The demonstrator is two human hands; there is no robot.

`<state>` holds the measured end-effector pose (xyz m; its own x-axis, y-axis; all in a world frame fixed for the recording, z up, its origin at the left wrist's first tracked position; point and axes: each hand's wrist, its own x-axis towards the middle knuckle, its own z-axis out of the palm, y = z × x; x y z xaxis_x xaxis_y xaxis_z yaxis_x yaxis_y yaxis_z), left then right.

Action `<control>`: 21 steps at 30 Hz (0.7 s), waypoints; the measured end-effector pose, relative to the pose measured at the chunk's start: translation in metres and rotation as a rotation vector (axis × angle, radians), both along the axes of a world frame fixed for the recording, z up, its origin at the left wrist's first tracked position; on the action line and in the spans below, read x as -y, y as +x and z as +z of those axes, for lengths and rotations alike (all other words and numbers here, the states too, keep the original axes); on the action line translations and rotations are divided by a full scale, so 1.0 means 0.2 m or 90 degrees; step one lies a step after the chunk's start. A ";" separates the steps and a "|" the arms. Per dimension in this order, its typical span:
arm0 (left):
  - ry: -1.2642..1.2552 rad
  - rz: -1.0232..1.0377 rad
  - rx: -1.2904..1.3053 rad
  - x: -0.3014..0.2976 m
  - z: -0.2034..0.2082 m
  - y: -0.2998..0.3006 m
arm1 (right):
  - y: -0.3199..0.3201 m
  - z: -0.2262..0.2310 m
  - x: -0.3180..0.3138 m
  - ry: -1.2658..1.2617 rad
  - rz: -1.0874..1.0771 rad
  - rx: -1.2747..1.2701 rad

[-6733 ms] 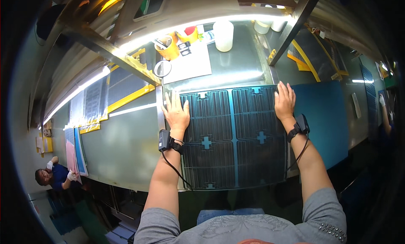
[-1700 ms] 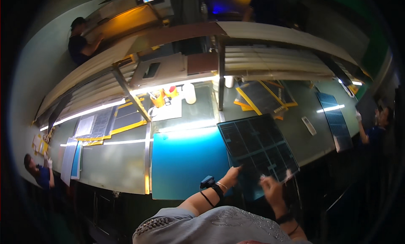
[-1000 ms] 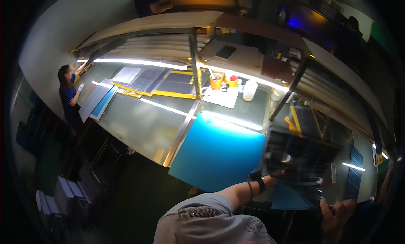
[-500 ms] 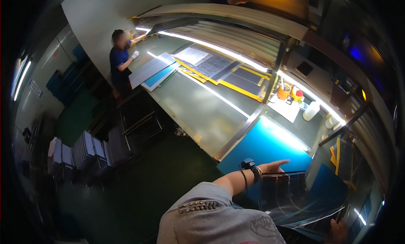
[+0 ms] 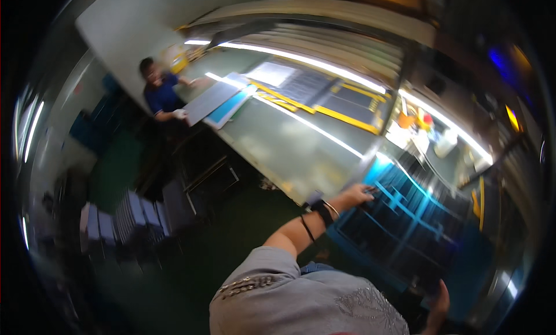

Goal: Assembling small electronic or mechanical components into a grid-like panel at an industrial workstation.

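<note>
A large dark film sheet (image 5: 411, 219), glossy and slightly transparent with pale grid-like bands, lies across a bright blue board (image 5: 379, 168) on the bench. At the sheet's near left edge my left hand (image 5: 359, 195) pinches the corner; motion blurs the fingers. My right hand (image 5: 441, 306) grips the lower edge close to my body, with its fingers partly hidden by the sheet and shadow. A dark band and a cord-like loop are on my left wrist.
A lit bench (image 5: 289, 144) runs away to the left, bearing yellow-edged dark screens (image 5: 347, 106) and a grey panel (image 5: 214, 97). A person in blue (image 5: 159, 94) handles that panel. A white bottle (image 5: 445, 144) stands right; stacked panels (image 5: 130, 213) are on the left floor.
The dark film sheet has swung up and spread over the blue board. My left hand has closed on its corner from an outstretched pose. The other person's hand has moved to the grey panel.
</note>
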<state>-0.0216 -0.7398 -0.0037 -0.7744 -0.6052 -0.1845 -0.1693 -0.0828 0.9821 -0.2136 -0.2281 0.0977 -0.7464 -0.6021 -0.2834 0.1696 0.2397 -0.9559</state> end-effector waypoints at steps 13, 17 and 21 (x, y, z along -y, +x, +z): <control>-0.031 -0.047 0.550 -0.20 -0.19 0.85 | 0.70 -0.99 0.26 0.042 -0.278 0.137; -0.015 -0.020 0.451 -0.15 -0.12 0.81 | 0.67 -0.86 0.27 0.064 -0.344 0.107; 0.051 -0.026 0.352 -0.12 -0.12 0.74 | 0.52 -0.81 0.24 0.154 -0.388 0.009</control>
